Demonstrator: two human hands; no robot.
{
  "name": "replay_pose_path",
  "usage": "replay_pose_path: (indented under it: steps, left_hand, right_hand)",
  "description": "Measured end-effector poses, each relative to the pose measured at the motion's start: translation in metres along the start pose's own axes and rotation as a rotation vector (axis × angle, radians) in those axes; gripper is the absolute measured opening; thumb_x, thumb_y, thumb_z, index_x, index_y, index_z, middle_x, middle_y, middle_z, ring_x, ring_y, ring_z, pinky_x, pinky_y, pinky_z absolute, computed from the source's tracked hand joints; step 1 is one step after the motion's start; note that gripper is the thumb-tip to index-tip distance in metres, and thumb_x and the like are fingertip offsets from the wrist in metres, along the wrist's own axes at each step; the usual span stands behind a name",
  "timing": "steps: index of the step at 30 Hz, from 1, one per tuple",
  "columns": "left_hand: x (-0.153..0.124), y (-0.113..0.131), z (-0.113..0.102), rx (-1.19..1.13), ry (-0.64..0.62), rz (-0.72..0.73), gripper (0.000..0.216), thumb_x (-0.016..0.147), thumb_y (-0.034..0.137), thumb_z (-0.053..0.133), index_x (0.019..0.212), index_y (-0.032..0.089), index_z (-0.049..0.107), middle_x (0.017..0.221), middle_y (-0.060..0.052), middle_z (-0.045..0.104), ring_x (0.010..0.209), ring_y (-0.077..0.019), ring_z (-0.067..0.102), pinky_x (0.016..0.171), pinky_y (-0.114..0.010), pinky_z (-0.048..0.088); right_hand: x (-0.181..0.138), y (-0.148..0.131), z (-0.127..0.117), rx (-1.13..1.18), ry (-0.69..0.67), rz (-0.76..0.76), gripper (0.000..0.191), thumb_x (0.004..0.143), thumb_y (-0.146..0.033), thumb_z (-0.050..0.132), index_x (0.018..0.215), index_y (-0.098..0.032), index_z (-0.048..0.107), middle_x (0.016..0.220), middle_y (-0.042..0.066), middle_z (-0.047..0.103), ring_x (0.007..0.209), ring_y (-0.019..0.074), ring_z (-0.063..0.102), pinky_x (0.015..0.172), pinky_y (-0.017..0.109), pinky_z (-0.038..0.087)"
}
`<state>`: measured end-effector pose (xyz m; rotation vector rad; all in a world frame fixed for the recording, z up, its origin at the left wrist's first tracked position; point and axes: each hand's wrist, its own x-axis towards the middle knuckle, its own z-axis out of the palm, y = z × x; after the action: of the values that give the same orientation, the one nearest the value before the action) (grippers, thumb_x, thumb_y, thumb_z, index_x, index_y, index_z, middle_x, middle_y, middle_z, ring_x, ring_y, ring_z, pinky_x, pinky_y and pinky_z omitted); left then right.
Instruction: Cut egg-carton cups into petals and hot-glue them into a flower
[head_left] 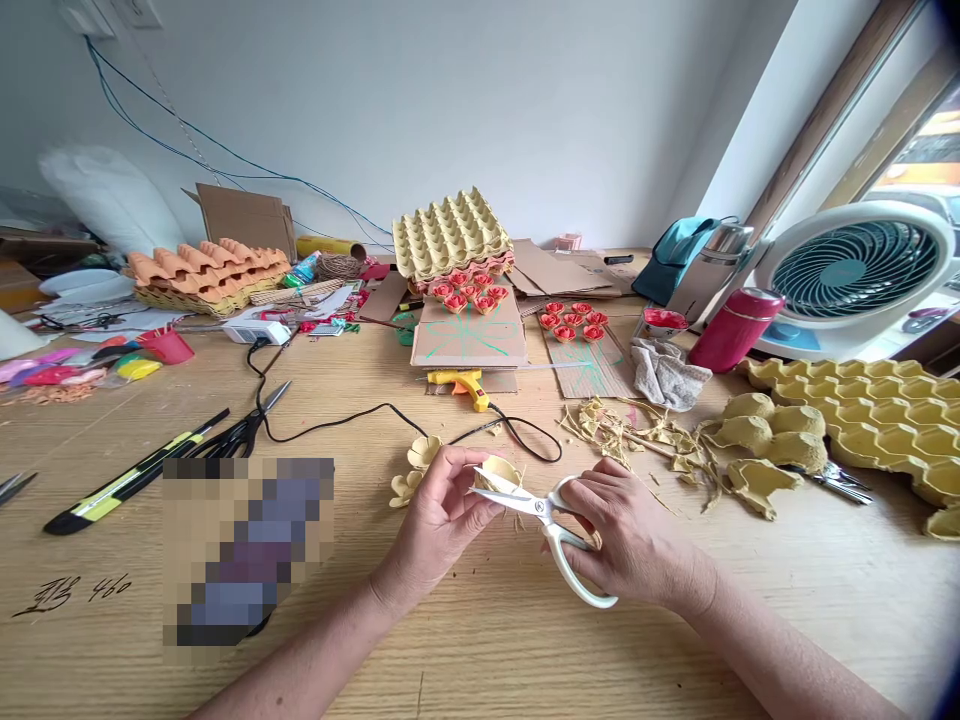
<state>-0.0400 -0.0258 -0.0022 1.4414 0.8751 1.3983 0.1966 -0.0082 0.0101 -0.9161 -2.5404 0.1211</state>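
Between the thumb and fingers of my left hand (452,497) is a small yellow egg-carton cup (501,472). My right hand (626,530) grips white-handled scissors (564,560), its fingers through the loops. The blades are parted and lie against the near side of the cup. Just beyond my left hand, cut yellow petal-shaped cups (424,452) rest on the table. Thin carton trimmings (611,435) are scattered past my right hand, with uncut egg-carton cups (772,430) to their right.
A yellow glue gun (465,385) with a looping black cord lies ahead. Red paper flowers (471,292) sit on cardboard behind it. At right are yellow egg trays (862,410), a red flask (736,330) and a fan (847,270). A utility knife (135,480) lies at left.
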Motion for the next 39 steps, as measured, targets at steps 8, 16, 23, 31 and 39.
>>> replay_pose_path:
  steps: [8,16,23,31,39]
  left_hand:
    - [-0.002,0.002,-0.002,-0.04,0.006,-0.004,0.034,0.085,0.023,0.078,0.111,0.024,0.057,0.121,-0.005,0.066,0.1,-0.0161,0.07,0.087,-0.027,0.057]
    - [0.001,0.004,-0.008,-0.034,-0.069,-0.127,0.034,0.09,0.03,0.073,0.12,0.021,0.06,0.121,-0.007,0.067,0.108,-0.0178,0.067,0.098,-0.028,0.053]
    - [0.0,0.002,-0.001,-0.04,-0.035,-0.089,0.031,0.087,0.026,0.076,0.114,0.022,0.061,0.114,-0.005,0.066,0.107,-0.0184,0.066,0.095,-0.029,0.054]
    - [-0.001,-0.001,-0.002,-0.06,-0.038,-0.085,0.034,0.085,0.023,0.078,0.114,0.021,0.061,0.116,-0.006,0.066,0.107,-0.0187,0.066,0.095,-0.03,0.055]
    - [-0.003,-0.006,-0.004,-0.077,-0.058,-0.066,0.033,0.086,0.019,0.076,0.115,0.024,0.061,0.123,-0.005,0.065,0.108,-0.017,0.066,0.094,-0.029,0.055]
  right_hand:
    - [-0.001,0.001,0.0,0.015,0.031,-0.033,0.025,0.092,-0.034,0.059,0.076,-0.022,0.044,0.066,-0.002,0.058,0.058,0.0151,0.05,0.068,0.032,0.03]
    - [0.001,0.005,0.0,-0.006,-0.001,0.004,0.026,0.092,-0.039,0.058,0.078,-0.022,0.043,0.071,0.001,0.059,0.064,0.0179,0.051,0.07,0.033,0.03]
    - [0.003,0.002,-0.003,-0.032,-0.048,0.041,0.022,0.09,-0.038,0.058,0.081,-0.021,0.046,0.076,0.001,0.06,0.068,0.0187,0.051,0.073,0.034,0.03]
    - [0.0,0.005,-0.002,0.022,-0.018,-0.009,0.026,0.089,-0.038,0.062,0.078,-0.021,0.046,0.069,-0.001,0.058,0.062,0.0157,0.05,0.07,0.032,0.029]
    - [-0.001,0.007,-0.003,0.055,0.011,-0.038,0.027,0.091,-0.038,0.063,0.076,-0.02,0.048,0.065,-0.002,0.059,0.06,0.0145,0.052,0.069,0.031,0.03]
